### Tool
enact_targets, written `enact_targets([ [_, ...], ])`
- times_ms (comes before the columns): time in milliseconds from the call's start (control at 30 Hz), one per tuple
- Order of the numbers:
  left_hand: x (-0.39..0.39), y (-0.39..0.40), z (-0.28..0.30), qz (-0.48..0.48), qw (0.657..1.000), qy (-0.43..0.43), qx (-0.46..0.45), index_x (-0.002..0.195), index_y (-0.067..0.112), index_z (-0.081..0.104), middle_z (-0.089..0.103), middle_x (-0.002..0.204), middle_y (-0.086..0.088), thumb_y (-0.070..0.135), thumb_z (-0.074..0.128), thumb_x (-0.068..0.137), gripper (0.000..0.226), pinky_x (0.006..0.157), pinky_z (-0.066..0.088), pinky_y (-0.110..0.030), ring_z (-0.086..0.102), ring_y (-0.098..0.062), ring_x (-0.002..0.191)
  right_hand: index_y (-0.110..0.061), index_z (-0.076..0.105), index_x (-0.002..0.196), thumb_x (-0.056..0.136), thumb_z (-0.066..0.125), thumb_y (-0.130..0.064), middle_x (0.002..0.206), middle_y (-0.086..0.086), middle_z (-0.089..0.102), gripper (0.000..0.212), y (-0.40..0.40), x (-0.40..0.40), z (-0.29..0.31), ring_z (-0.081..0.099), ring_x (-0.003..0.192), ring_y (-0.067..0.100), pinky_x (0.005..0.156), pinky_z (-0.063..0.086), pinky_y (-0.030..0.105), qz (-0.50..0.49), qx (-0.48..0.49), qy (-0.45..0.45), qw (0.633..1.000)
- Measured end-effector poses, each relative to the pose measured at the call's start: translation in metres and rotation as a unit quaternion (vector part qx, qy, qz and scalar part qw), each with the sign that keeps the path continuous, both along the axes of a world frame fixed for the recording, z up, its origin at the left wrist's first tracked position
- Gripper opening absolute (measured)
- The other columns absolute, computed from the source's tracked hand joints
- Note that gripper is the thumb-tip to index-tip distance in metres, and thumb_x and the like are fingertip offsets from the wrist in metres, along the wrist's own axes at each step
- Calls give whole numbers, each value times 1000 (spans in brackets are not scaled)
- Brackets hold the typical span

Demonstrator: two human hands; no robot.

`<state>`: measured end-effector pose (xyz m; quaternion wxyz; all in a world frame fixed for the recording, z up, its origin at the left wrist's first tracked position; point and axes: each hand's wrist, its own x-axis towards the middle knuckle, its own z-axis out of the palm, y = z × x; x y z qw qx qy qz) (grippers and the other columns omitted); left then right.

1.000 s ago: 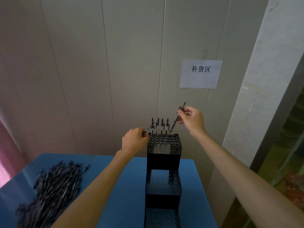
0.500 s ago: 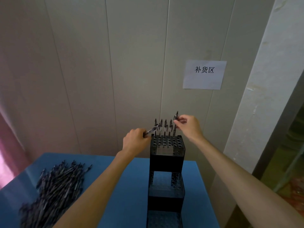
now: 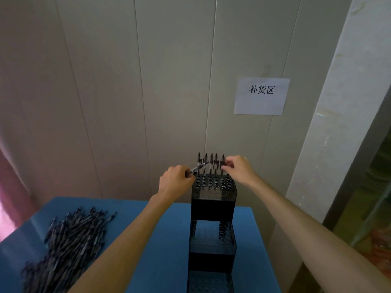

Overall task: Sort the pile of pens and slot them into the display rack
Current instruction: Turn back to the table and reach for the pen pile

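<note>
- Slotting step: right hand point(image 3: 238, 170) pinching the end pen point(image 3: 222, 163) of the back row, upright in the tiered rack point(image 3: 213, 200).
- Left hand point(image 3: 175, 182) gripping a spare pen point(image 3: 197, 167), tilted, just left of those fingertips.
- Next, probably: seat, release, align the spare over a free hole.
- Pen pile point(image 3: 65, 244) well apart, lower left.

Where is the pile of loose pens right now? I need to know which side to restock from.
In the head view, the pile of pens lies on the blue table at lower left, left of the left forearm and the black display rack.
</note>
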<state>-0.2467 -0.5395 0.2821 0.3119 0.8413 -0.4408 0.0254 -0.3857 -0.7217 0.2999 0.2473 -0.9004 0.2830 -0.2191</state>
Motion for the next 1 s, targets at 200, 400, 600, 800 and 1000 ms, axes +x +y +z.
enact_targets([
  [200, -1, -3, -1, -6, 1000, 6, -3, 64, 21, 49, 46, 57, 2, 23, 58, 92, 29, 51, 32, -23, 40, -16, 51, -6, 70, 105, 97, 62, -18, 82, -7, 64, 16, 3, -6, -3, 55, 64, 6, 54, 37, 8, -4, 1, -14, 1000],
  [400, -2, -7, 1, -14, 1000, 10, -4, 67, 19, 52, 47, 59, 1, 24, 59, 93, 26, 53, 33, -24, 41, -17, 53, -6, 69, 88, 90, 67, -7, 78, 7, 70, 3, 11, -13, 14, 63, 66, 14, 62, 51, 20, -7, 177, -233, 956],
  [600, -14, -17, 8, -29, 1000, 6, -9, 70, 19, 53, 53, 62, -1, 25, 56, 93, 24, 54, 38, -28, 48, -20, 55, -4, 72, 109, 82, 78, -8, 92, 8, 75, 27, 23, -12, 13, 69, 78, 17, 75, 58, 27, 136, 343, -170, 914],
  [800, -20, -20, 9, -54, 999, -3, -2, 82, 12, 57, 57, 68, -2, 30, 55, 94, 22, 55, 42, -27, 52, -20, 59, -1, 70, 111, 77, 77, -16, 99, 12, 73, 38, 29, -10, 8, 67, 85, 20, 73, 55, 29, 153, 424, -237, 861],
  [1000, -9, -8, 8, -38, 995, -82, 35, 92, 19, 59, 63, 75, 0, 34, 57, 94, 15, 60, 51, -31, 58, -20, 66, 4, 64, 106, 89, 66, -2, 95, 15, 73, 18, 16, -20, 24, 72, 86, 25, 81, 62, 35, 81, 435, -352, 825],
])
